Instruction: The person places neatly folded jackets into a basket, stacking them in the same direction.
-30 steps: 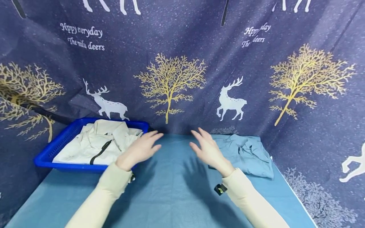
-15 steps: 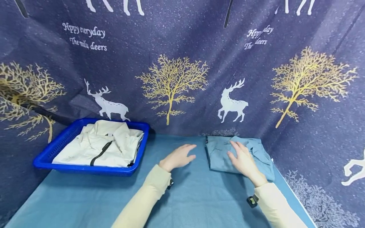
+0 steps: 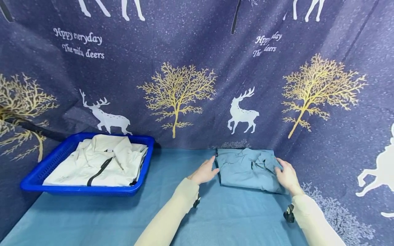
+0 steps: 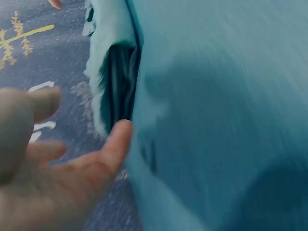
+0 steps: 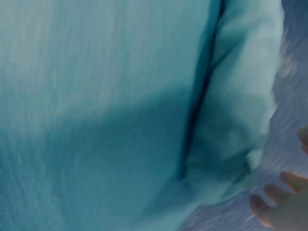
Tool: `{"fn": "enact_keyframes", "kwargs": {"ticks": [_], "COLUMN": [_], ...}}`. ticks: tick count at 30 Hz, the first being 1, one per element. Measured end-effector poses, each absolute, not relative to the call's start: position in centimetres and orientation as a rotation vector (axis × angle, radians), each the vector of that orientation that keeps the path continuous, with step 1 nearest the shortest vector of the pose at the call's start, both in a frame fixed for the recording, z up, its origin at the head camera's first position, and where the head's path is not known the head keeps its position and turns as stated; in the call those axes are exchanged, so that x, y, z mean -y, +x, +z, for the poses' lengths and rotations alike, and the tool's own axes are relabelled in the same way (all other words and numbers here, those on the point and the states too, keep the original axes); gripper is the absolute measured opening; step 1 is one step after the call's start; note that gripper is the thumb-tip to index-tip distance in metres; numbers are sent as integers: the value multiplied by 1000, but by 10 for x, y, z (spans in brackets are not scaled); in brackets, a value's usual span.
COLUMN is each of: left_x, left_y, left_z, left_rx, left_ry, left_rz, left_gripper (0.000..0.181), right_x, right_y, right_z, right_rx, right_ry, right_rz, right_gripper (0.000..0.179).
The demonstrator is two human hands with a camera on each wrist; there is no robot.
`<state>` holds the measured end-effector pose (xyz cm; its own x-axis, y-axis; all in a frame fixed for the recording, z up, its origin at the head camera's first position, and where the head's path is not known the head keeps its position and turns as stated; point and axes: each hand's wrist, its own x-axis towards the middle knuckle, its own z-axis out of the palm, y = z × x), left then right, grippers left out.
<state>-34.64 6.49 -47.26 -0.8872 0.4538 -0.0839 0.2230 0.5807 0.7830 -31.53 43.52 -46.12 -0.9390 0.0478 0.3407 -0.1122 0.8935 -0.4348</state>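
Observation:
A folded teal garment [image 3: 243, 171] with a collar and small dark details lies at the back right of the table. My left hand [image 3: 204, 172] is at its left end, fingers spread; in the left wrist view the thumb and fingers [image 4: 115, 144] reach toward the open folded layers [image 4: 120, 82]. At the opposite end, my right hand [image 3: 287, 177] has its fingertips right at the garment's edge. The right wrist view shows those fingers [image 5: 276, 195] loosely extended beside the garment's rounded side [image 5: 231, 110].
A blue plastic basket [image 3: 78, 189] stands at the back left of the blue-covered table [image 3: 92, 222]. In it lies a folded off-white garment [image 3: 101, 160] with a collar and black strip. A dark blue deer-print curtain [image 3: 197, 44] hangs behind the table.
Both hands have moved right, from mid-air over the middle of the table to the two ends of the teal garment. The view has shifted slightly; garment and basket stay in place.

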Motion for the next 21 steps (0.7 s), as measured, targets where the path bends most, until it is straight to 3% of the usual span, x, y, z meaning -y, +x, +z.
{"fn": "enact_keyframes", "kwargs": {"ticks": [9,21], "left_x": [-98,-123], "left_y": [-359,-356], "left_z": [-480,-492], "left_rx": [-2528,-2024], "left_ry": [312,72], "left_rz": [1392,1903], "left_gripper": [67,60], "right_x": [-469,-455], "right_y": [-328,-340], "right_z": [-481,-489], "right_rx": [2958,3058], "right_ry": [-132,-193], "right_rz": [780,875], "right_gripper": [66,83]}}
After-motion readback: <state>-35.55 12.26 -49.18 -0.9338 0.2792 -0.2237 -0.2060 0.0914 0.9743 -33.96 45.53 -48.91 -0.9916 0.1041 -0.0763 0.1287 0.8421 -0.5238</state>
